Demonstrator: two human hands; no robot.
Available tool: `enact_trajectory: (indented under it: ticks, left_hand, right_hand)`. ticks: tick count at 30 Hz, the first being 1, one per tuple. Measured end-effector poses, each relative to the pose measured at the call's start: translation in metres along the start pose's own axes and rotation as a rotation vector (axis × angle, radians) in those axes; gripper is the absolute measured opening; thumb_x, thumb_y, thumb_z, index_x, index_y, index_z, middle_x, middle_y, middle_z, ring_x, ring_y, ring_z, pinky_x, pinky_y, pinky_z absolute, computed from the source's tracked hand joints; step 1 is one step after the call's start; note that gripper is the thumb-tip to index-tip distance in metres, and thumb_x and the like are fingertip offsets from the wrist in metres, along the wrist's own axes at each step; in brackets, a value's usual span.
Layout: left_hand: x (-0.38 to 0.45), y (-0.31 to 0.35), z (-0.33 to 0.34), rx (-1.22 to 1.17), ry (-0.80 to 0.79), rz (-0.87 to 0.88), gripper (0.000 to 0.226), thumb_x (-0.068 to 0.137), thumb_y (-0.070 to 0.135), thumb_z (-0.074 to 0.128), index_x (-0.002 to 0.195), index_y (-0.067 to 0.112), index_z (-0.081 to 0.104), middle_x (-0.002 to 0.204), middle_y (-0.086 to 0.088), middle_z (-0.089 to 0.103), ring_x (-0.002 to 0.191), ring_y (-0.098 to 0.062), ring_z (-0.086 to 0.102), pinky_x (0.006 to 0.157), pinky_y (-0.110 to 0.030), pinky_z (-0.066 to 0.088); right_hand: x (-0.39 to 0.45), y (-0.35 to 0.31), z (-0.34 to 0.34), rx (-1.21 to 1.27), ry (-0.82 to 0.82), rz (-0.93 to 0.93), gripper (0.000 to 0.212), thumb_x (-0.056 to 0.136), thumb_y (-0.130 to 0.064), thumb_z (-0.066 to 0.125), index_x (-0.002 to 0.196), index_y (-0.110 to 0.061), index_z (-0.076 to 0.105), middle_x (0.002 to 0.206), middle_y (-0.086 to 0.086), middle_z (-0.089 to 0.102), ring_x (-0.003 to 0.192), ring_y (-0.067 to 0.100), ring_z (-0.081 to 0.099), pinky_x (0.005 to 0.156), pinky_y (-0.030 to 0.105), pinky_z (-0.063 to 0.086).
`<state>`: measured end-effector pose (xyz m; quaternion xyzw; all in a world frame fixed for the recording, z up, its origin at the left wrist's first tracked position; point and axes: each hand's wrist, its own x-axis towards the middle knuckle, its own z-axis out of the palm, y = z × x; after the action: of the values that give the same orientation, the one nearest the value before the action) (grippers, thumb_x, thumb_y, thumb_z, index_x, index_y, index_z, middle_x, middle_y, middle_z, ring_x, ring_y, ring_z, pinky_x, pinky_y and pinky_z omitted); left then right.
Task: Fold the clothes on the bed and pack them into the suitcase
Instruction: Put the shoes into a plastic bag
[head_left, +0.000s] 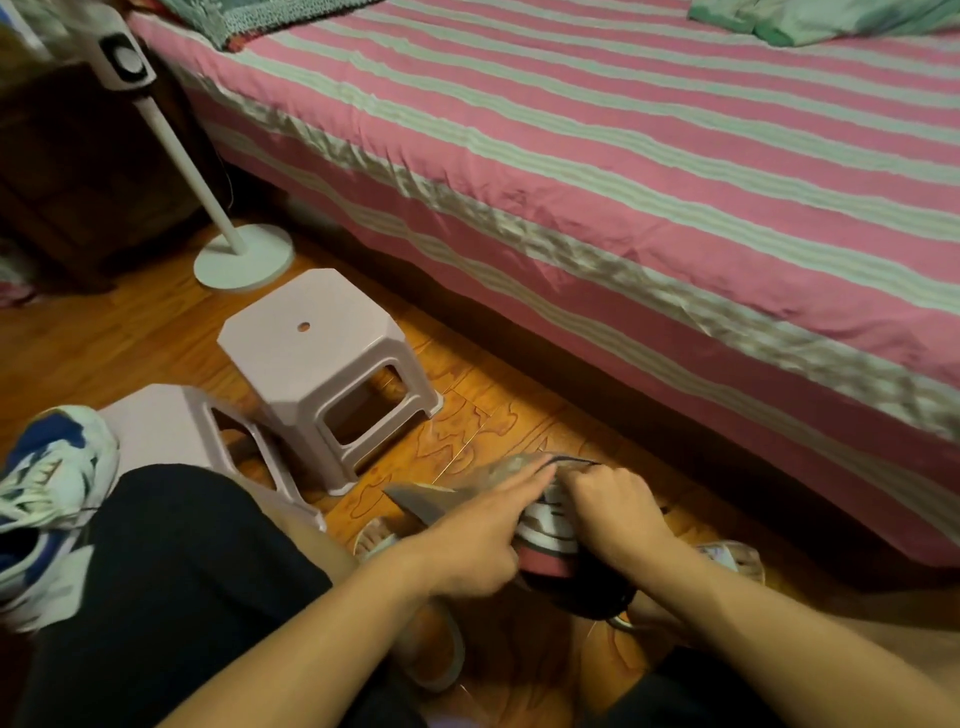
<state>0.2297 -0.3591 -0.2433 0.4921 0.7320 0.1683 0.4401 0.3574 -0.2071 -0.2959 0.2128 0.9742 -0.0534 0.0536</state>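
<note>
1. Your left hand (470, 545) lies near the lower middle of the view, low over the floor, with the forefinger stretched straight along a dark, red and white striped garment (550, 530); the other fingers curl in at the garment's near left edge.
2. Your right hand (615, 512) is just right of the left one, its grip closed in a fist that pinches the far edge of the same garment.
3. The garment is bunched between both hands, above the wooden floor (467, 415) and near the side of the bed (623, 156); a grey flap of cloth (431, 501) sticks out to the left under your left forefinger.
4. The bed fills the far right, covered by a pink sheet with pale green stripes. A pale green piece of clothing (810, 21) lies at its far right corner, and a green knitted cloth (275, 21) at its far left.
5. Two pale plastic stools stand left of your hands: one upright stool (317, 353) and a nearer stool (176, 426) beside your dark-trousered knee (182, 571).
6. A white and blue sneaker (47, 483) sits at the near left edge.
7. A white fan stand (244, 260) rests on the floor at the far left.
8. Sandalled feet (737, 558) show under your forearms.
</note>
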Motion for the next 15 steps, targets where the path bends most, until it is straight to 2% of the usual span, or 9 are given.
enact_trajectory:
  ticks: [4, 6, 8, 11, 13, 15]
  left_hand:
    - [-0.004, -0.014, -0.017, 0.121, 0.012, -0.091, 0.103, 0.089, -0.011, 0.056, 0.16, 0.042, 0.004, 0.162, 0.035, -0.011, 0.153, -0.003, 0.004, 0.126, -0.034, 0.02]
    - [-0.002, -0.017, -0.016, 0.108, 0.039, -0.137, 0.102, 0.09, -0.008, 0.058, 0.16, 0.04, 0.002, 0.164, 0.028, -0.009, 0.153, -0.005, 0.005, 0.126, -0.034, 0.021]
    - [0.004, -0.018, -0.013, 0.066, 0.089, -0.165, 0.101, 0.091, -0.004, 0.063, 0.161, 0.038, 0.003, 0.167, 0.023, -0.006, 0.155, -0.007, 0.003, 0.127, -0.035, 0.018]
    - [0.008, -0.019, -0.013, 0.03, 0.119, -0.17, 0.1, 0.089, -0.004, 0.062, 0.162, 0.033, 0.005, 0.168, 0.02, -0.004, 0.155, -0.007, 0.001, 0.127, -0.035, 0.015]
    - [0.005, -0.017, -0.013, 0.027, 0.095, -0.177, 0.101, 0.087, -0.011, 0.057, 0.162, 0.03, 0.005, 0.168, 0.018, -0.004, 0.155, -0.008, 0.0, 0.128, -0.035, 0.013]
    - [-0.002, -0.016, -0.012, 0.037, 0.052, -0.161, 0.1, 0.086, -0.012, 0.056, 0.162, 0.03, 0.005, 0.168, 0.018, -0.004, 0.155, -0.008, 0.0, 0.127, -0.035, 0.015]
  right_hand:
    - [0.002, 0.014, 0.003, -0.096, -0.043, -0.129, 0.02, 0.096, -0.021, 0.052, 0.112, -0.02, 0.064, 0.111, 0.001, 0.066, 0.095, 0.025, 0.068, 0.074, 0.039, 0.057]
    - [0.002, 0.014, 0.002, -0.08, -0.038, -0.217, 0.022, 0.094, -0.02, 0.049, 0.111, -0.021, 0.063, 0.114, -0.001, 0.063, 0.096, 0.022, 0.066, 0.072, 0.037, 0.057]
    - [0.002, 0.013, 0.0, -0.043, 0.047, -0.259, 0.022, 0.087, -0.018, 0.052, 0.105, -0.019, 0.064, 0.108, 0.0, 0.063, 0.092, 0.022, 0.062, 0.065, 0.034, 0.055]
    - [0.002, 0.018, 0.004, -0.06, 0.118, -0.126, 0.028, 0.078, -0.016, 0.068, 0.104, -0.017, 0.059, 0.102, 0.004, 0.052, 0.087, 0.024, 0.049, 0.064, 0.034, 0.045]
    - [0.0, 0.026, 0.011, -0.11, 0.051, -0.02, 0.038, 0.074, -0.012, 0.074, 0.107, -0.02, 0.057, 0.106, 0.004, 0.047, 0.091, 0.024, 0.044, 0.069, 0.035, 0.044]
    - [-0.003, 0.034, 0.012, -0.117, -0.01, 0.088, 0.042, 0.076, -0.007, 0.069, 0.113, -0.02, 0.054, 0.11, 0.005, 0.047, 0.096, 0.025, 0.045, 0.073, 0.035, 0.045]
